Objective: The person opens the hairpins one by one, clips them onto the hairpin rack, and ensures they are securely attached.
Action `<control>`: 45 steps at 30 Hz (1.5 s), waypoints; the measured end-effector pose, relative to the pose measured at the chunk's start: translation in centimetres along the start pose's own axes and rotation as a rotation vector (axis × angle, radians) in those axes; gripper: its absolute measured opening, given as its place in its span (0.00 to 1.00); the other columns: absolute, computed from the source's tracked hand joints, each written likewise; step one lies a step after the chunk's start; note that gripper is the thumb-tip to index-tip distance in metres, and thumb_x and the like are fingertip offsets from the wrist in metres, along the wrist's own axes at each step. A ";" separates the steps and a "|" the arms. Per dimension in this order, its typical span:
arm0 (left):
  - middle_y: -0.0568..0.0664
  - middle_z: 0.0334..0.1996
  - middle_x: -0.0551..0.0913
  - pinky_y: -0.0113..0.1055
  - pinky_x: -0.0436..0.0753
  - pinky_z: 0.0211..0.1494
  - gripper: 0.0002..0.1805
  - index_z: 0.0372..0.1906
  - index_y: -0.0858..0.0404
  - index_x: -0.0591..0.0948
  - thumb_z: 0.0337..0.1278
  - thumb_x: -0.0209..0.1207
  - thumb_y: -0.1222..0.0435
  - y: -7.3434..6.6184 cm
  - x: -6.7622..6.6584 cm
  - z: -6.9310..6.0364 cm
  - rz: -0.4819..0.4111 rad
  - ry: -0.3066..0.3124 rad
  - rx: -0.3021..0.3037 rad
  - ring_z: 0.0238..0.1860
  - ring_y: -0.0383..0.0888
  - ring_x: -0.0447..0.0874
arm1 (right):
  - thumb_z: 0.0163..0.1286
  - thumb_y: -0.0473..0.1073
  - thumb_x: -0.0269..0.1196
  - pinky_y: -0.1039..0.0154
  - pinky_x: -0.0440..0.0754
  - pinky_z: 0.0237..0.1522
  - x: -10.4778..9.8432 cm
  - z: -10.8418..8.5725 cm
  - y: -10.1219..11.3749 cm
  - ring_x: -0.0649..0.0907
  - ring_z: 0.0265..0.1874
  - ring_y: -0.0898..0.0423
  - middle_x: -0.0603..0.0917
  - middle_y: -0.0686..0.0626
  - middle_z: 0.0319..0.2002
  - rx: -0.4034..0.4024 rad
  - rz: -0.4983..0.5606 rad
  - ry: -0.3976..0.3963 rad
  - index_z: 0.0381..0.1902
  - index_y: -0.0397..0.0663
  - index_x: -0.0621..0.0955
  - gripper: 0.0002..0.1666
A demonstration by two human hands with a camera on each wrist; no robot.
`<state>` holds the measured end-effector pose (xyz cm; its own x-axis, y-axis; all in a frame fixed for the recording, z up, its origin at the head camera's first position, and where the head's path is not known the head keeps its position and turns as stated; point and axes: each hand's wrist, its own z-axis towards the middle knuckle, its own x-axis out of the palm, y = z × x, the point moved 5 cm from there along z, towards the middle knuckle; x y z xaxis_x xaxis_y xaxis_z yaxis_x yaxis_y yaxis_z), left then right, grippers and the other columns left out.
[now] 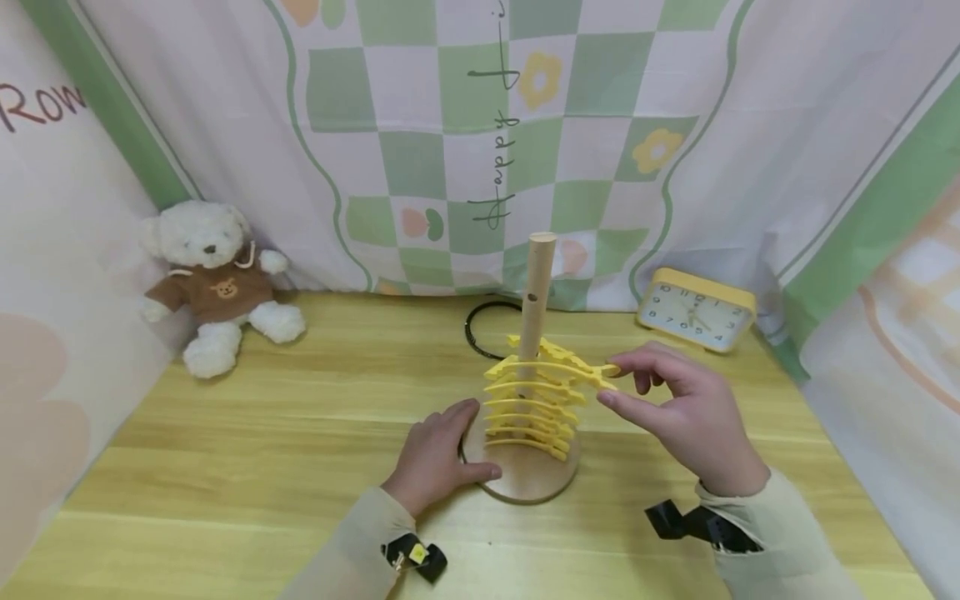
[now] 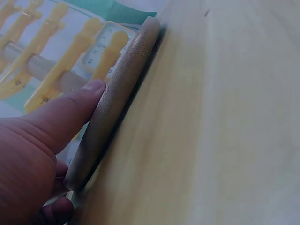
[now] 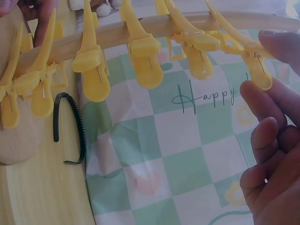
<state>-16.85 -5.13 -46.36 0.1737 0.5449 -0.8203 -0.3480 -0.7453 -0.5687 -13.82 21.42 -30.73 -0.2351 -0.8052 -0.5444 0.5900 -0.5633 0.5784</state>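
A wooden post (image 1: pixel 535 300) rises upright from a round wooden base (image 1: pixel 525 483) in the head view. Several yellow plastic spring clips (image 3: pixel 145 61) are stacked along the post, their curved arms around it. My right hand (image 1: pixel 697 408) pinches the handle end of the topmost yellow clip (image 1: pixel 555 367) between thumb and fingers; in the right wrist view this clip (image 3: pixel 258 70) still spans the post. With my left hand (image 1: pixel 435 458) I grip the base's left edge. In the left wrist view, the thumb (image 2: pixel 70 110) rests over the rim (image 2: pixel 112 103), the other fingers partly hidden.
Behind the post lies a black toothed headband (image 3: pixel 79 126). A white plush bear (image 1: pixel 217 283) in a brown top sits at the back left. The yellow clock (image 1: pixel 697 308) stands at the back right, before a checked curtain (image 1: pixel 480 142) along the table's far edge.
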 end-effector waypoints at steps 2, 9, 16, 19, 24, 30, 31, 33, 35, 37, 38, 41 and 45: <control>0.53 0.74 0.67 0.62 0.71 0.64 0.55 0.75 0.60 0.66 0.44 0.70 0.36 -0.1 0.0 0.0 0.013 0.003 0.004 0.63 0.61 0.74 | 0.51 0.29 0.77 0.69 0.69 0.27 0.2 0.2 0.0 0.73 0.31 0.63 0.77 0.59 0.27 0.000 -0.016 0.008 0.42 0.50 0.88 0.20; 0.54 0.74 0.66 0.61 0.75 0.61 0.55 0.76 0.62 0.65 0.48 0.67 0.35 -0.3 0.1 0.2 0.074 0.026 0.024 0.61 0.61 0.76 | 0.56 0.35 0.76 0.70 0.70 0.29 0.7 0.6 -0.2 0.74 0.31 0.62 0.78 0.59 0.28 0.043 -0.054 0.037 0.44 0.54 0.88 0.18; 0.54 0.74 0.66 0.61 0.75 0.60 0.55 0.76 0.62 0.65 0.49 0.67 0.35 -0.5 -0.1 0.1 0.094 0.035 0.016 0.61 0.61 0.76 | 0.56 0.34 0.76 0.70 0.70 0.30 1.0 1.2 0.1 0.74 0.32 0.62 0.79 0.58 0.28 0.037 -0.025 0.047 0.44 0.54 0.88 0.18; 0.54 0.74 0.66 0.61 0.76 0.59 0.55 0.76 0.62 0.65 0.49 0.67 0.36 -0.6 -0.2 0.1 0.099 0.037 0.015 0.60 0.61 0.76 | 0.55 0.34 0.77 0.71 0.71 0.30 1.2 1.3 0.3 0.75 0.32 0.62 0.80 0.58 0.29 0.024 -0.021 0.049 0.44 0.54 0.88 0.18; 0.52 0.75 0.66 0.60 0.75 0.60 0.55 0.76 0.61 0.64 0.48 0.67 0.35 -0.6 -0.1 0.2 0.098 0.039 0.011 0.61 0.60 0.75 | 0.54 0.35 0.78 0.70 0.71 0.29 1.4 1.7 0.6 0.75 0.32 0.62 0.80 0.60 0.30 0.016 -0.010 0.057 0.43 0.54 0.88 0.18; 0.51 0.75 0.65 0.60 0.73 0.63 0.55 0.76 0.60 0.64 0.48 0.67 0.34 -0.4 -0.1 0.1 0.071 0.032 0.000 0.63 0.60 0.74 | 0.55 0.34 0.77 0.71 0.72 0.33 1.9 1.6 0.5 0.76 0.32 0.62 0.81 0.57 0.29 0.010 0.009 0.059 0.44 0.52 0.88 0.18; 0.51 0.75 0.66 0.60 0.73 0.63 0.55 0.76 0.59 0.64 0.47 0.67 0.34 -0.4 -0.1 0.1 0.067 0.031 -0.002 0.63 0.60 0.74 | 0.55 0.34 0.77 0.71 0.72 0.34 1.9 1.6 0.5 0.76 0.32 0.62 0.81 0.56 0.30 0.012 0.010 0.057 0.44 0.51 0.88 0.18; 0.50 0.75 0.66 0.59 0.73 0.62 0.55 0.76 0.59 0.64 0.47 0.68 0.34 -0.3 -0.1 0.1 0.062 0.028 -0.006 0.63 0.59 0.74 | 0.55 0.33 0.76 0.72 0.72 0.35 1.9 1.5 0.4 0.76 0.33 0.62 0.81 0.56 0.30 0.018 0.004 0.050 0.46 0.51 0.88 0.19; 0.50 0.75 0.66 0.59 0.73 0.62 0.56 0.76 0.58 0.64 0.46 0.68 0.34 -0.2 -0.1 0.1 0.053 0.024 -0.010 0.62 0.58 0.74 | 0.55 0.33 0.76 0.73 0.72 0.37 1.7 1.5 0.4 0.76 0.34 0.62 0.81 0.56 0.31 0.016 0.004 0.038 0.47 0.51 0.88 0.20; 0.49 0.74 0.66 0.58 0.73 0.63 0.56 0.76 0.58 0.65 0.45 0.69 0.34 -0.2 -0.2 0.1 0.042 0.018 -0.014 0.62 0.58 0.75 | 0.55 0.33 0.76 0.74 0.73 0.38 1.7 1.4 0.3 0.77 0.34 0.62 0.82 0.58 0.33 0.018 0.000 0.037 0.48 0.51 0.88 0.21; 0.49 0.74 0.67 0.58 0.73 0.63 0.56 0.76 0.57 0.65 0.45 0.69 0.34 -0.1 -0.2 0.1 0.035 0.013 -0.016 0.62 0.58 0.75 | 0.56 0.33 0.76 0.74 0.73 0.39 1.7 1.3 0.2 0.77 0.34 0.62 0.82 0.58 0.33 0.020 0.002 0.037 0.48 0.52 0.87 0.21; 0.49 0.74 0.67 0.58 0.72 0.64 0.56 0.76 0.57 0.65 0.43 0.70 0.35 0.1 -0.1 0.1 0.013 0.003 -0.017 0.63 0.58 0.74 | 0.56 0.33 0.75 0.72 0.73 0.36 1.7 1.1 0.0 0.78 0.35 0.63 0.84 0.56 0.34 0.019 0.009 0.039 0.48 0.52 0.87 0.21; 0.49 0.74 0.68 0.59 0.71 0.65 0.56 0.75 0.56 0.66 0.42 0.71 0.35 0.4 0.1 0.1 -0.008 -0.001 -0.014 0.64 0.58 0.73 | 0.56 0.32 0.75 0.71 0.73 0.33 1.7 0.9 -0.2 0.80 0.37 0.63 0.86 0.57 0.37 0.026 0.026 0.037 0.48 0.51 0.87 0.21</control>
<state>-17.10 -5.31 -46.61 0.1761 0.5514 -0.8155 -0.3333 -0.7461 -0.5764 -15.04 19.98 -31.25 -0.1912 -0.8123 -0.5510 0.5750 -0.5476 0.6079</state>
